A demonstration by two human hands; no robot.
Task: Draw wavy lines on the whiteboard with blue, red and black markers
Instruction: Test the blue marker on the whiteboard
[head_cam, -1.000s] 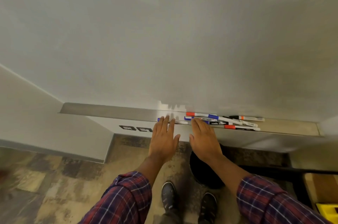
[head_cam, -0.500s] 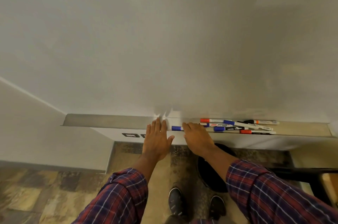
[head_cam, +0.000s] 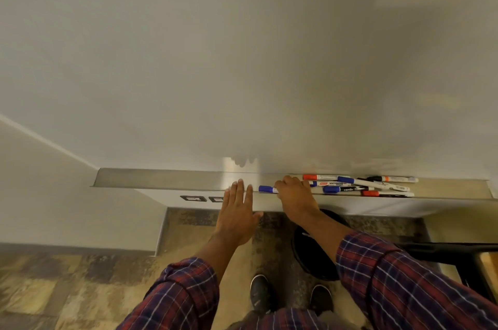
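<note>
a blank whiteboard [head_cam: 242, 60] filled most of the head view, its surface grey-white and unmarked, with a metal marker tray [head_cam: 167, 180] running along its lower edge. below the tray were two dark wall sockets [head_cam: 200, 198], a mottled tile floor [head_cam: 67, 289], a black bin [head_cam: 314, 257] and the person's dark shoes [head_cam: 260, 293].

both arms reached forward in red-and-blue plaid sleeves [head_cam: 183, 294]. the left hand [head_cam: 237, 215] was held flat, palm down, fingers straight and close together, thumb out to the side — the fingertips lay at the tray's front lip and held nothing. the right hand [head_cam: 295, 199] arched over the lip just beside it, knuckles raised and fingers curled down into the tray over a blue-capped marker [head_cam: 266, 189], whose cap stuck out to the left of those fingers, between the two hands. whether the fingers had actually closed on the marker could not be told, as they hid its barrel.

to the right of the right hand's fingers lay a loose cluster of markers in the tray: a red-capped marker [head_cam: 320, 177] nearest the board, a second blue-capped marker [head_cam: 369, 183] crossing at a slant, a dark-barrelled marker with a blue cap [head_cam: 347, 189], another red-capped one [head_cam: 385, 194] at the front, and — farthest off — a black-capped marker with an orange band [head_cam: 393, 179].
</note>
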